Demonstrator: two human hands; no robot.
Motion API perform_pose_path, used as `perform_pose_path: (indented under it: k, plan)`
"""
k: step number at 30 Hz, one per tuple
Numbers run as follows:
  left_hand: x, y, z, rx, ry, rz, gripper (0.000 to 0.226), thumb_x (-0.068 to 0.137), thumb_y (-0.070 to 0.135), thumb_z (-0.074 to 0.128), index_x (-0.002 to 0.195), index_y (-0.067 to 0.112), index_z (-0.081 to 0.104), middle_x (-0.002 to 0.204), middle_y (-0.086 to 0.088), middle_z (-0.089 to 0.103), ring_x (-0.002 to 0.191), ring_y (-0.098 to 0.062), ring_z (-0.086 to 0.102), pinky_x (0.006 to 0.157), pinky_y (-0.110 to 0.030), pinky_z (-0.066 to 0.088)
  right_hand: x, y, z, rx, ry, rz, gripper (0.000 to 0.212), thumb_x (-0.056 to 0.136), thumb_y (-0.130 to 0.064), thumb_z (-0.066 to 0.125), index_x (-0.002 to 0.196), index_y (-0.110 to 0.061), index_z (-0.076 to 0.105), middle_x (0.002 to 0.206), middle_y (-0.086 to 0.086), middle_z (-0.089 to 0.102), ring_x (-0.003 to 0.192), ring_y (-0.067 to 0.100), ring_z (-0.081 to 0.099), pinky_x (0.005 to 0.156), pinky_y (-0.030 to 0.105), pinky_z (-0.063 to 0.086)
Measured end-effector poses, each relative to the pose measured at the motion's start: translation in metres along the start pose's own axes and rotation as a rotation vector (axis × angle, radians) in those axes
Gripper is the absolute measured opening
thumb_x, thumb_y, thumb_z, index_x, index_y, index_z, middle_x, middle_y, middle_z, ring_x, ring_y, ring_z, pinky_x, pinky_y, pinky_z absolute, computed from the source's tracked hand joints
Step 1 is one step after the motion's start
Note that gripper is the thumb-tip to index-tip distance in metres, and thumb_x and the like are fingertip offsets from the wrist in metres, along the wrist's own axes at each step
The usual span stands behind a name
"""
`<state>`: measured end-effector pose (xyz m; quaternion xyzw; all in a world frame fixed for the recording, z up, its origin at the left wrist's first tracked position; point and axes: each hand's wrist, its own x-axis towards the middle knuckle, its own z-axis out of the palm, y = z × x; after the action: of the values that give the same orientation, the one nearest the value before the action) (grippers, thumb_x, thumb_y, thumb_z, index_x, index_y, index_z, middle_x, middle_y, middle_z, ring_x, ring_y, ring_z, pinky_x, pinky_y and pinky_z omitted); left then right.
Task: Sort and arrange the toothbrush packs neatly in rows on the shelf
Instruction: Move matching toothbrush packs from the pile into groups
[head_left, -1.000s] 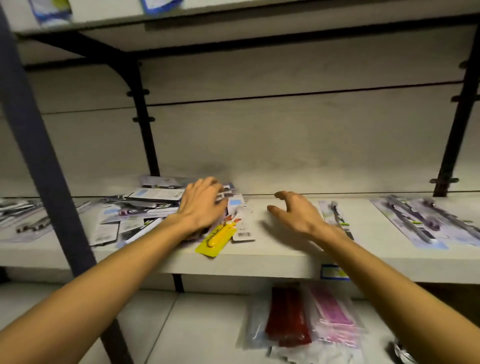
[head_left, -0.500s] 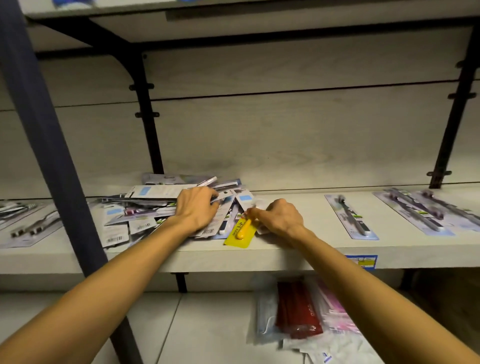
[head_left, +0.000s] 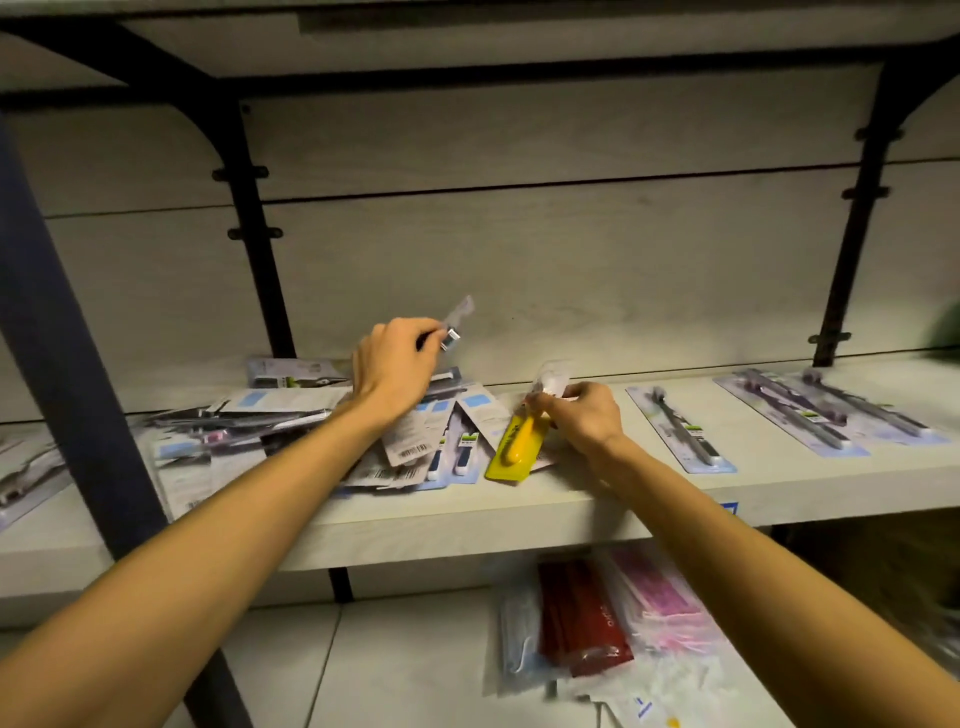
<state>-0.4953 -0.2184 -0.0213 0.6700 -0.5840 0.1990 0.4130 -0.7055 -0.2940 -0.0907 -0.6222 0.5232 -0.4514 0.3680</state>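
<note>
The shelf (head_left: 519, 514) looked like pale wood-grain board, matt and smooth; the back panel (head_left: 519, 270) had the same dull grain; the brackets (head_left: 254, 234) were dark metal with a flat finish; the yellow pack (head_left: 514, 447) was glossy plastic over card; the loose pile (head_left: 291, 415) at the left was shiny clear plastic and printed paper; the near bags (head_left: 597, 623) below were thin, crinkled, glossy film.
</note>
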Motion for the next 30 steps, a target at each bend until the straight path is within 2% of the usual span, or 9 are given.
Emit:
perform_pose_path:
  k: [5,9,12,16,18,20,24,27,30]
  plan:
    - [0.013,0.026,0.0,-0.14,0.075,-0.125,0.023,0.095,0.048,0.057,0.103,0.036,0.075,0.085,0.006,0.075,0.082,-0.024,0.068,0.063,-0.035,0.052,0.006,-0.001,-0.024,0.084,0.012,0.007,0.05,0.075,-0.043,0.083,0.109,-0.012,0.062,0.103,0.008,0.072,0.097,0.028,0.069,0.091,0.049,0.055]
    - [0.026,0.054,0.002,-0.233,0.152,-0.18,0.025,0.093,0.049,0.059,0.102,0.033,0.076,0.086,0.009,0.076,0.083,-0.021,0.07,0.069,-0.036,0.056,0.013,-0.002,-0.049,0.15,0.035,-0.001,0.044,0.075,-0.039,0.083,0.103,-0.012,0.062,0.099,0.01,0.072,0.094,0.029,0.071,0.087,0.051,0.057]
    - [0.038,0.076,0.006,-0.31,0.186,-0.192,0.029,0.09,0.047,0.06,0.098,0.026,0.077,0.089,0.008,0.077,0.086,-0.02,0.072,0.071,-0.034,0.057,0.016,-0.003,-0.066,0.229,0.019,0.013,0.044,0.077,-0.034,0.083,0.107,-0.011,0.06,0.099,0.012,0.071,0.088,0.028,0.072,0.076,0.045,0.062]
    - [0.052,0.104,0.021,-0.548,0.094,-0.252,0.026,0.089,0.036,0.065,0.088,0.012,0.077,0.081,0.002,0.076,0.081,-0.021,0.073,0.072,-0.037,0.056,0.018,-0.001,-0.091,0.322,0.006,0.013,0.039,0.082,-0.029,0.08,0.108,-0.009,0.059,0.1,0.016,0.069,0.086,0.031,0.073,0.064,0.042,0.062]
    - [0.052,0.118,0.033,-0.635,0.035,-0.29,0.024,0.089,0.028,0.067,0.084,0.006,0.075,0.076,-0.001,0.072,0.072,-0.018,0.064,0.071,-0.032,0.051,0.018,0.003,-0.105,0.324,0.007,0.005,0.033,0.085,-0.03,0.078,0.104,-0.013,0.058,0.099,0.016,0.068,0.084,0.031,0.072,0.06,0.038,0.061]
    - [0.046,0.128,0.046,-0.675,-0.043,-0.326,0.022,0.091,0.024,0.066,0.088,0.005,0.076,0.078,-0.003,0.069,0.073,-0.018,0.058,0.072,-0.03,0.047,0.019,0.008,-0.117,0.322,0.005,0.019,0.03,0.088,-0.03,0.075,0.104,-0.013,0.056,0.099,0.016,0.069,0.082,0.03,0.071,0.062,0.038,0.06]
    - [0.027,0.141,0.061,-0.833,-0.187,-0.442,0.016,0.099,0.018,0.058,0.093,0.008,0.07,0.084,-0.008,0.064,0.075,-0.02,0.058,0.071,-0.035,0.056,0.022,0.017,-0.13,0.345,-0.012,0.046,0.034,0.091,-0.025,0.069,0.115,-0.004,0.06,0.104,0.021,0.071,0.08,0.028,0.068,0.07,0.043,0.058]
    - [0.012,0.146,0.059,-0.885,-0.21,-0.445,0.014,0.103,0.013,0.051,0.1,0.006,0.063,0.083,-0.008,0.065,0.068,-0.017,0.064,0.057,-0.029,0.059,0.021,0.02,-0.13,0.373,-0.021,0.021,0.033,0.096,-0.023,0.063,0.123,-0.005,0.058,0.107,0.017,0.071,0.083,0.024,0.068,0.064,0.032,0.056]
    - [-0.004,0.138,0.044,-0.903,-0.183,-0.462,0.015,0.102,0.012,0.05,0.094,0.008,0.062,0.086,-0.011,0.067,0.071,-0.019,0.067,0.056,-0.032,0.061,0.014,0.016,-0.123,0.441,0.015,-0.046,0.029,0.095,-0.017,0.058,0.12,-0.001,0.06,0.103,0.014,0.069,0.077,0.016,0.064,0.063,0.025,0.05]
